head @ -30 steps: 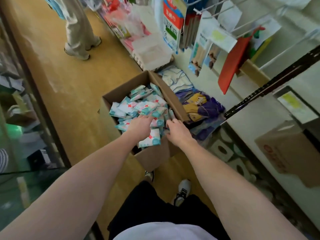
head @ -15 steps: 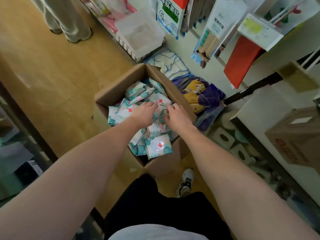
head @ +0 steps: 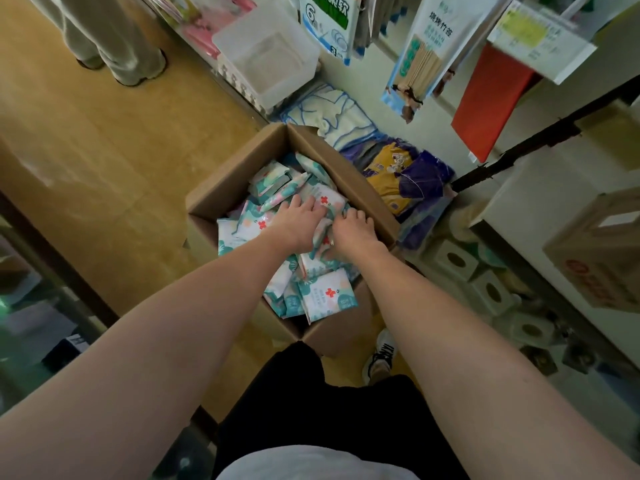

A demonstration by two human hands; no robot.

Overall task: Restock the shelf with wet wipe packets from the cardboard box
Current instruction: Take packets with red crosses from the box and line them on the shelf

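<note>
— Where are the hands?
— Both are inside the box [head: 239,183], which stands open on the floor [head: 104,161] beside the shelf [head: 512,209]. The left hand [head: 299,221] lies palm-down on the packets [head: 327,299], fingers fairly straight and spread over a packet marked with a red cross. The right hand [head: 353,228] sits just beside it, fingers curled down into the pile; whether they have closed on a packet cannot be told.

— And the packets?
— All loose in the box, white and teal, heaped at every angle, several stacked at the near corner.

— What surrounds the scene?
— Purple-and-yellow bags [head: 408,178] lie just past the box's right wall, tissue rolls [head: 457,261] line the shelf foot, and a clear bin [head: 266,53] sits farther up the aisle. A second person's legs [head: 114,46] stand at top left. The wearer's shoe [head: 379,356] shows near the box.
</note>
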